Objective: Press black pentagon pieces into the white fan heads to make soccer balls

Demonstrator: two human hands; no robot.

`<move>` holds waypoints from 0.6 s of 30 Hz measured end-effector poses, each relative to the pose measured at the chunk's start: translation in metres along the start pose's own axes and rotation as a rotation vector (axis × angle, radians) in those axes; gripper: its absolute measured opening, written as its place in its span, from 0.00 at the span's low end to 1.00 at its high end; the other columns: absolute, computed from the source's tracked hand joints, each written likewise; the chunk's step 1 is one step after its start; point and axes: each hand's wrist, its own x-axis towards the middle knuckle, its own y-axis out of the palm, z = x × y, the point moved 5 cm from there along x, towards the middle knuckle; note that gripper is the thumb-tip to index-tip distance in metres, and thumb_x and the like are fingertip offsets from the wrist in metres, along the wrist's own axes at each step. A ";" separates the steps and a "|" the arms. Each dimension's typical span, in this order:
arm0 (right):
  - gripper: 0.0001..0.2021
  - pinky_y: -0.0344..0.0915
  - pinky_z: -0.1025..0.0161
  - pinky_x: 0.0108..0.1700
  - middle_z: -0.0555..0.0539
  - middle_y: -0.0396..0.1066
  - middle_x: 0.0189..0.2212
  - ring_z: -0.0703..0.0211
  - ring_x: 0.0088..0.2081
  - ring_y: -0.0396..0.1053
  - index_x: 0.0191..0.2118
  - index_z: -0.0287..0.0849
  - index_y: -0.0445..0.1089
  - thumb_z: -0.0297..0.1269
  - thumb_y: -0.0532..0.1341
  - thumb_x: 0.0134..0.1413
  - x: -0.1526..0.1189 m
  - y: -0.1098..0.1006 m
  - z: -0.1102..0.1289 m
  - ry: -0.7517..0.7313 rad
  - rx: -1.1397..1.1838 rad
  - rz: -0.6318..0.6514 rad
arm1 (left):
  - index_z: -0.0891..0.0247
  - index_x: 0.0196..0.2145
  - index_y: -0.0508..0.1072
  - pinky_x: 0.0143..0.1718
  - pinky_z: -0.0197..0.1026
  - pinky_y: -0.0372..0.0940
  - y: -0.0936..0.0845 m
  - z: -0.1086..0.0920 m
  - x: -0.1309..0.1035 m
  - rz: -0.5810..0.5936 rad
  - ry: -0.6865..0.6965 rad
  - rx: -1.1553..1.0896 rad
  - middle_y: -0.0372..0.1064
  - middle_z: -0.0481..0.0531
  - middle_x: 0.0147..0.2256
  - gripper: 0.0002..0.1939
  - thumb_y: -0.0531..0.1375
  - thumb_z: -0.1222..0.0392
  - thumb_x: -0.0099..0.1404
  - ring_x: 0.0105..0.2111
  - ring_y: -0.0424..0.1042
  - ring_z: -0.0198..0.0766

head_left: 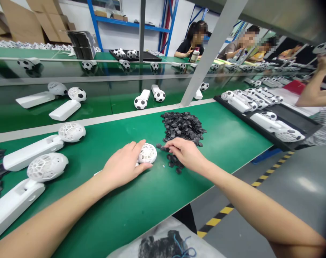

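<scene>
While the left hand (123,165) lies over a white fan (147,153) on the green table (141,200), fingers curled loosely around its ball-shaped head and covering the handle, the right hand (184,153) reaches into the near edge of a pile of small black pieces (182,128), fingertips pinched on one or two of them. Two more white fans (44,143) lie well to the left. A black tray (294,123) of fans sits at the table's right end, and a conveyor belt (98,104) beyond carries finished fans.
</scene>
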 end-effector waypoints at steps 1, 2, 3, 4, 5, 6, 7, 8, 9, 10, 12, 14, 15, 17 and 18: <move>0.08 0.66 0.63 0.39 0.47 0.70 0.34 0.61 0.35 0.68 0.37 0.41 0.69 0.26 0.54 0.54 -0.003 0.002 0.002 0.006 0.019 0.023 | 0.61 0.58 0.52 0.40 0.44 0.62 0.000 0.000 0.000 -0.004 0.001 0.001 0.64 0.57 0.45 0.35 0.50 0.40 0.58 0.43 0.65 0.48; 0.08 0.66 0.63 0.39 0.47 0.70 0.35 0.62 0.35 0.68 0.38 0.41 0.69 0.26 0.55 0.54 -0.005 0.004 0.005 -0.002 0.029 0.045 | 0.61 0.58 0.52 0.40 0.44 0.61 -0.001 -0.001 0.000 -0.006 0.002 0.007 0.64 0.57 0.45 0.35 0.50 0.40 0.58 0.43 0.65 0.48; 0.08 0.66 0.63 0.39 0.47 0.70 0.35 0.62 0.35 0.68 0.39 0.41 0.69 0.27 0.55 0.54 -0.007 0.005 0.009 -0.025 0.030 0.056 | 0.61 0.58 0.51 0.41 0.45 0.61 0.000 -0.001 -0.001 -0.006 0.001 0.018 0.64 0.57 0.45 0.35 0.51 0.42 0.58 0.43 0.65 0.48; 0.08 0.66 0.62 0.39 0.47 0.69 0.35 0.62 0.35 0.68 0.39 0.41 0.69 0.27 0.55 0.55 -0.009 0.006 0.013 -0.061 0.020 0.049 | 0.62 0.58 0.51 0.41 0.45 0.61 0.000 -0.001 -0.001 -0.002 -0.002 0.030 0.63 0.57 0.44 0.35 0.53 0.43 0.57 0.43 0.64 0.48; 0.08 0.66 0.62 0.40 0.46 0.69 0.34 0.61 0.36 0.67 0.37 0.40 0.69 0.28 0.55 0.55 -0.010 0.005 0.017 -0.104 -0.003 0.023 | 0.62 0.59 0.50 0.42 0.45 0.61 0.000 -0.001 -0.002 0.003 -0.005 0.039 0.63 0.57 0.44 0.36 0.54 0.45 0.56 0.44 0.64 0.48; 0.07 0.66 0.61 0.40 0.45 0.69 0.34 0.60 0.37 0.67 0.36 0.40 0.70 0.29 0.54 0.56 -0.011 0.003 0.022 -0.149 -0.031 -0.011 | 0.62 0.59 0.49 0.42 0.46 0.61 0.001 -0.002 -0.002 0.006 -0.002 0.045 0.62 0.58 0.45 0.37 0.56 0.47 0.55 0.44 0.63 0.49; 0.07 0.65 0.60 0.39 0.44 0.68 0.33 0.59 0.37 0.66 0.35 0.39 0.70 0.31 0.54 0.56 -0.013 0.002 0.027 -0.185 -0.051 -0.041 | 0.62 0.59 0.48 0.43 0.46 0.61 0.001 -0.002 -0.003 0.006 0.004 0.045 0.62 0.58 0.46 0.39 0.57 0.48 0.54 0.45 0.63 0.49; 0.08 0.65 0.60 0.39 0.44 0.68 0.33 0.58 0.37 0.66 0.34 0.39 0.70 0.32 0.54 0.56 -0.014 0.001 0.032 -0.209 -0.056 -0.061 | 0.61 0.59 0.48 0.44 0.46 0.60 0.001 -0.002 -0.003 0.000 0.013 0.039 0.61 0.57 0.47 0.39 0.58 0.49 0.53 0.46 0.61 0.49; 0.08 0.65 0.60 0.38 0.44 0.68 0.32 0.58 0.36 0.66 0.34 0.39 0.70 0.32 0.54 0.57 -0.014 0.001 0.036 -0.220 -0.045 -0.069 | 0.61 0.59 0.48 0.45 0.47 0.60 0.000 -0.002 -0.003 -0.010 0.024 0.029 0.59 0.57 0.48 0.40 0.58 0.49 0.53 0.47 0.60 0.49; 0.07 0.65 0.61 0.38 0.45 0.69 0.31 0.59 0.36 0.66 0.34 0.39 0.70 0.32 0.54 0.57 -0.015 0.001 0.040 -0.217 -0.021 -0.068 | 0.60 0.59 0.48 0.46 0.47 0.59 0.000 -0.002 -0.004 -0.021 0.034 0.017 0.58 0.57 0.50 0.40 0.59 0.50 0.52 0.48 0.59 0.49; 0.06 0.65 0.63 0.37 0.47 0.70 0.30 0.61 0.34 0.67 0.35 0.40 0.69 0.31 0.55 0.56 -0.015 0.001 0.045 -0.183 0.056 -0.069 | 0.58 0.59 0.49 0.47 0.47 0.58 0.000 -0.001 -0.004 -0.035 0.038 -0.003 0.57 0.56 0.51 0.39 0.59 0.50 0.52 0.49 0.58 0.48; 0.06 0.65 0.64 0.37 0.48 0.71 0.30 0.62 0.33 0.68 0.36 0.41 0.69 0.31 0.56 0.56 -0.014 0.001 0.047 -0.144 0.112 -0.106 | 0.58 0.58 0.49 0.47 0.47 0.58 0.000 0.000 -0.004 -0.037 0.037 -0.017 0.57 0.56 0.51 0.39 0.59 0.50 0.52 0.49 0.58 0.48; 0.06 0.65 0.64 0.37 0.48 0.71 0.30 0.62 0.33 0.68 0.36 0.41 0.70 0.31 0.56 0.55 -0.014 0.001 0.047 -0.134 0.129 -0.128 | 0.58 0.58 0.50 0.48 0.47 0.58 0.000 0.000 -0.004 -0.037 0.037 -0.021 0.57 0.56 0.51 0.39 0.59 0.49 0.52 0.49 0.58 0.49; 0.07 0.65 0.64 0.38 0.48 0.72 0.31 0.62 0.34 0.68 0.37 0.42 0.70 0.31 0.55 0.56 -0.014 0.003 0.047 -0.135 0.141 -0.159 | 0.58 0.58 0.50 0.48 0.47 0.58 0.000 0.000 -0.004 -0.039 0.042 -0.030 0.58 0.55 0.51 0.39 0.59 0.50 0.51 0.49 0.58 0.49; 0.07 0.65 0.64 0.38 0.49 0.72 0.32 0.62 0.35 0.69 0.36 0.42 0.71 0.32 0.55 0.56 -0.014 0.004 0.046 -0.144 0.133 -0.167 | 0.58 0.58 0.50 0.48 0.47 0.58 0.000 0.000 -0.004 -0.041 0.044 -0.037 0.58 0.55 0.51 0.38 0.59 0.50 0.51 0.49 0.58 0.48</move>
